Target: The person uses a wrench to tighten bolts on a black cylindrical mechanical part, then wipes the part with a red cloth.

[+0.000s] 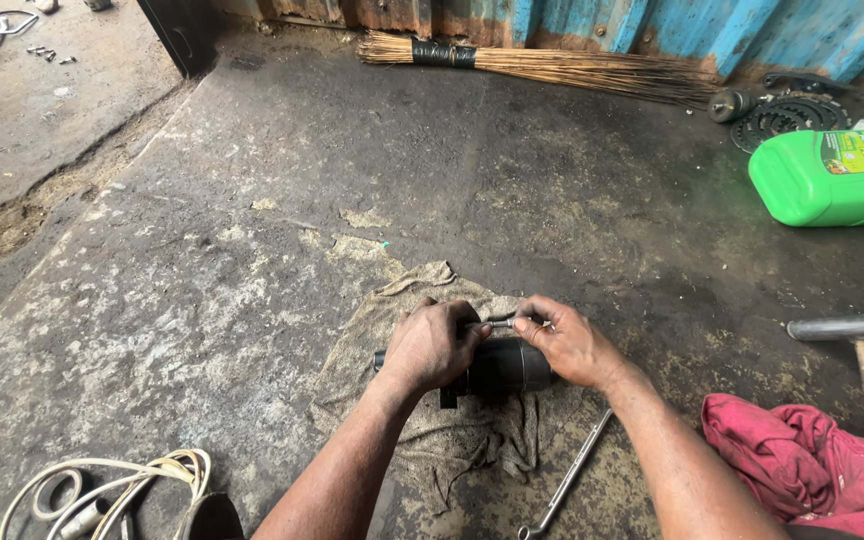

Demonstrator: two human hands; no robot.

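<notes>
From the head camera, both hands work low in the middle of the view, over a dirty beige rag [422,420] spread on the concrete floor [252,250]. On this rag lies a black cylindrical part [507,368], on its side. The left hand [434,345] is closed over its left end and presses it down. The right hand [570,345] pinches a small metal bolt [504,322] between thumb and fingers, just above the cylinder — the bolt points toward the left hand.

The step in hand seems to be fitting or removing this bolt at the top of the part; which one, I cannot tell. The next move would need a steady hold on the cylinder and careful turning of the bolt. A long metal wrench [570,478] lies near the right forearm, beside a red cloth [812,460]. Farther off are a green jug [832,175] and a broom [552,65].
</notes>
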